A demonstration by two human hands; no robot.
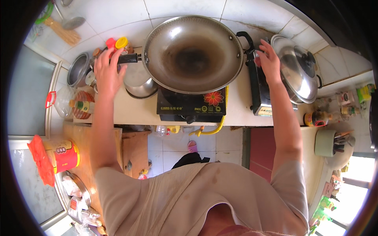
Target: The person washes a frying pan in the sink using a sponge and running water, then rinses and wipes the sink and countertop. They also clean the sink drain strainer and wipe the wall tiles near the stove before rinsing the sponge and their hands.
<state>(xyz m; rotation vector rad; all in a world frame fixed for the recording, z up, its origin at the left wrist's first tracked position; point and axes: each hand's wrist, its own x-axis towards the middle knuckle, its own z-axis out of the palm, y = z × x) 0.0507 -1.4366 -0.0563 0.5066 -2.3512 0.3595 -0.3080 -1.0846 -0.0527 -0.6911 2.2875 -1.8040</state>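
A large steel wok (pixel 193 54) rests over a black gas stove (pixel 190 106), its inner bottom scorched dark brown. Its black straight handle (pixel 128 58) points left, and a black loop handle (pixel 247 42) is on the right. Over the straight handle's outer end, my left hand (pixel 107 72) has its fingers spread; whether it touches the handle is hidden. My right hand (pixel 269 63) is just right of the loop handle, apart from it, fingers parted and nothing seen in them. Beside that hand a lidded steel pan (pixel 298 70) stands on a second burner (pixel 262 97).
A steel pot (pixel 140 82) stands left of the stove. Jars with red and yellow lids (pixel 121 43) and a clear plastic jug (pixel 63 101) are farther left. A yellow gas hose (pixel 220 126) hangs over the counter's front edge. A green utensil holder (pixel 324 143) is at right.
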